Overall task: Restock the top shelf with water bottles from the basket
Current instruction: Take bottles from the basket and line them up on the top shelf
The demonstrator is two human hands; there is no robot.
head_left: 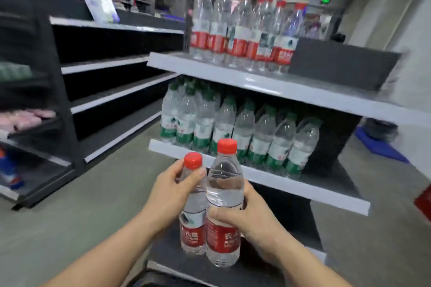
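Left hand: my left hand [171, 190] wraps the neck and shoulder of the left bottle [192, 207], thumb curled across the front just under its red cap.
Right hand: my right hand [247, 214] grips the right bottle [224, 202] around its middle, thumb across the front above the red label, fingers curled behind it.
Held bottles: 2 clear red-capped water bottles, both upright, side by side and touching; I hold them in front of the shelving unit, well below the top shelf.
Top shelf: the top shelf [233, 74] carries a cluster of red-capped water bottles [242, 30] with red labels, all upright, packed toward its left half; a dark panel [338, 63] stands at their right.
Middle shelf: the middle shelf [291, 186] holds green-capped water bottles [238, 128] with green labels, upright in rows, filling the left part.
Basket: I cannot tell where it is; a dark edge at the bottom of the view is too cut off to identify.
Surroundings: dark shelving [112, 91] with white edges stands to the left across a grey floor [81, 205].
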